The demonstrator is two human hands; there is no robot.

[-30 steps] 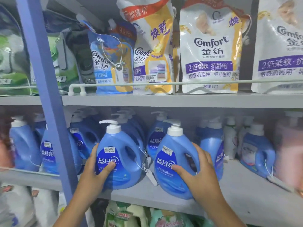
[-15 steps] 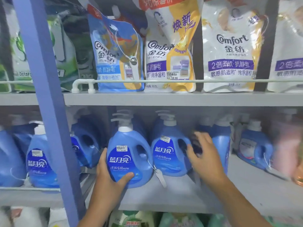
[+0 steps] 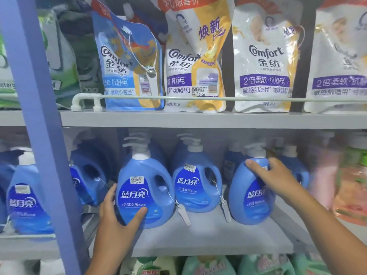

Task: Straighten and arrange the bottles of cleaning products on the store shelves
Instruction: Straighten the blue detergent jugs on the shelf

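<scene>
Where grey shelf (image 3: 208,237) runs, blue bottles (image 3: 196,187) stand.

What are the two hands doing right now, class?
Left hand: grips the front blue bottle.
Right hand: grips the right blue bottle near its top.

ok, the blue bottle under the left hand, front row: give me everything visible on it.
The bottle is a blue, glossy plastic jug with a white pump top and a handle hole on its right side. A darker blue front label carries white Chinese characters; a small white price sticker above reads 25.00. A white tag hangs from the handle on a thin cord. It stands upright, label forward, at the front of the grey shelf. The left hand holds its lower left side, thumb across the label.
</scene>
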